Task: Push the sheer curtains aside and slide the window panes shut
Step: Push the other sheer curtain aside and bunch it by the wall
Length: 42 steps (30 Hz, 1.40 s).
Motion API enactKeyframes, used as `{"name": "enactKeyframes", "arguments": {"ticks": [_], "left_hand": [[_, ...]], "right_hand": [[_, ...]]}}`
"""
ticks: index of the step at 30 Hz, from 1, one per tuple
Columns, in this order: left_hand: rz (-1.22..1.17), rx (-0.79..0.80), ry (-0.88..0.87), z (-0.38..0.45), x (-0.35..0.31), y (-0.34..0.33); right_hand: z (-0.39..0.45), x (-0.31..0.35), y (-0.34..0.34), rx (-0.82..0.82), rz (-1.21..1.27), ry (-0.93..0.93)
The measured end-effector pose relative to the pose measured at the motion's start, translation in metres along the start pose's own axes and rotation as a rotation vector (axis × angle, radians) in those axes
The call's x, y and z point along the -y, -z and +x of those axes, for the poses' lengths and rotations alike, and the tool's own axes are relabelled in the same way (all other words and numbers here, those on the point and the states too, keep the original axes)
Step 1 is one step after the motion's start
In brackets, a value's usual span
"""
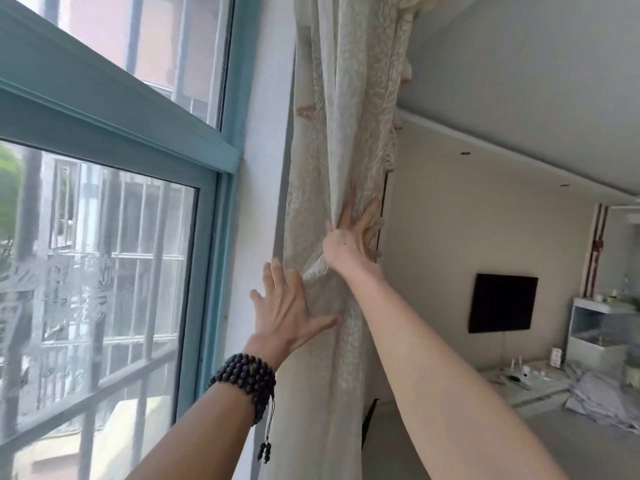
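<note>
The sheer cream curtain [349, 109] with a leaf pattern hangs bunched in a narrow column against the white wall to the right of the window. My right hand [351, 237] presses flat on the bunched fabric with fingers spread, a fold caught at the thumb. Lower and to the left, my left hand [289, 306], with a dark bead bracelet on the wrist, lies open against the curtain's left edge. The teal-framed window pane [104, 271] fills the left of the view, its right stile against the frame.
Metal security bars [152, 265] and a neighbouring building show through the glass. To the right the room opens out: a black wall-mounted TV [502, 303], a white cabinet [602, 327] and small items on a low surface [530, 375].
</note>
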<state>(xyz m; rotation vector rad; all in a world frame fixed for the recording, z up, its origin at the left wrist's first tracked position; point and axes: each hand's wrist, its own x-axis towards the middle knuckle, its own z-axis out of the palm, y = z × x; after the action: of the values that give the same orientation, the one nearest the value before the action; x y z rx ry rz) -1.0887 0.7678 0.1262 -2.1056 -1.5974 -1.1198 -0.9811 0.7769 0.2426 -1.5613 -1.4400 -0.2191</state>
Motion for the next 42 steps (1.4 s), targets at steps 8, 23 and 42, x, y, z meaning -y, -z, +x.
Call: {"name": "enactKeyframes", "arguments": {"ticks": [8,23,42], "left_hand": [[0.134,-0.002,-0.062,0.055,-0.003,-0.057],[0.019,-0.034,-0.062,0.108,-0.037,-0.123],[0.074,0.019,-0.094,0.236,-0.046,-0.284]], "right_hand": [[0.057,-0.036,-0.040,-0.058,-0.020,-0.008],[0.122,-0.089,-0.053,0.016,-0.048,-0.020],[0.256,-0.183,-0.171,0.005,-0.087,0.061]]}}
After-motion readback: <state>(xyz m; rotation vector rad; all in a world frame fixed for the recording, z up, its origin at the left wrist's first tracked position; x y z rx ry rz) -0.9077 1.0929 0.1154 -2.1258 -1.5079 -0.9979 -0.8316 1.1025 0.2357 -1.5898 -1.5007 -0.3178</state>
